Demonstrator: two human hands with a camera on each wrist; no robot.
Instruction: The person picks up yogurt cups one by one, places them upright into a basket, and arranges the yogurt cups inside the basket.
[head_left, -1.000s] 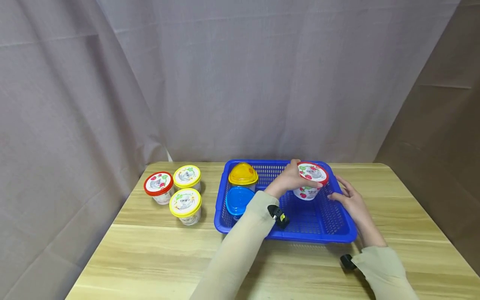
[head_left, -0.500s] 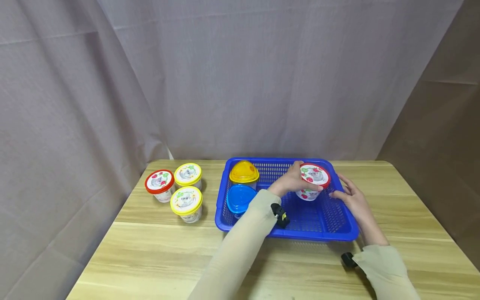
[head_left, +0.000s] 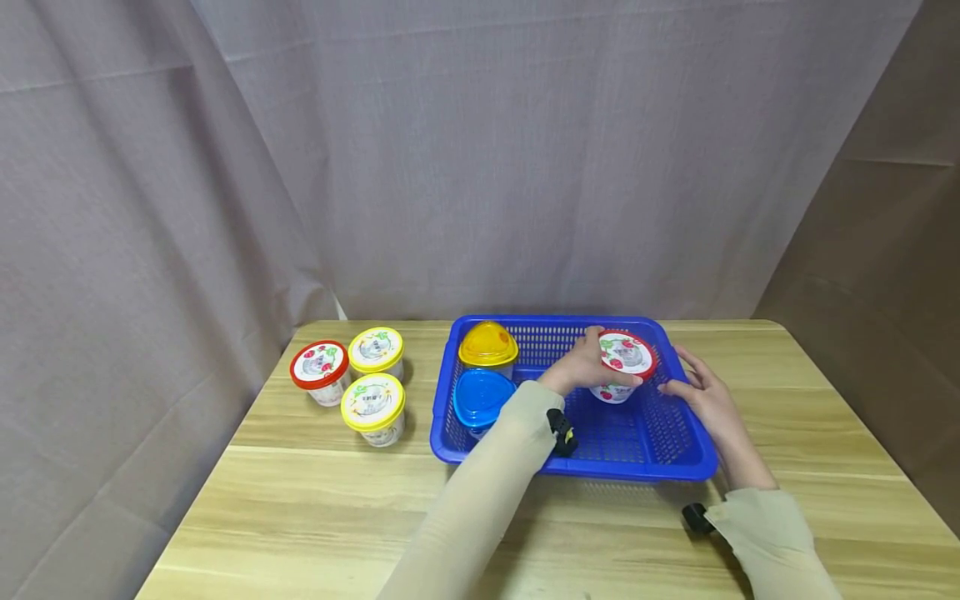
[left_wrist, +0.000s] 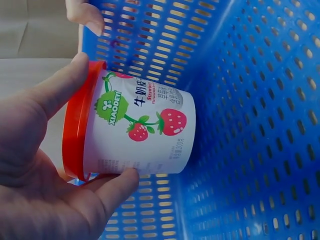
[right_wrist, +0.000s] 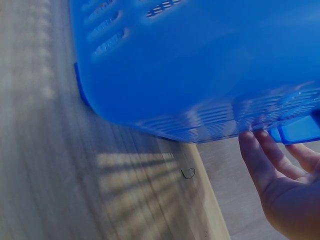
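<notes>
Glossy plastic basket, smooth wooden table

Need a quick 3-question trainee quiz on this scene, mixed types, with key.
1. Multiple choice: which fruit is printed on the tub in the left hand?
A) banana
B) strawberry
C) grape

2. True or false: the right hand is holding the blue-lidded container.

3. Count: how many round tubs stand on the table, outside the basket?

Key:
1. B.
2. False; that hand is at the basket's right-hand edge.
3. Three: one red-lidded tub and two yellow-lidded tubs.
</notes>
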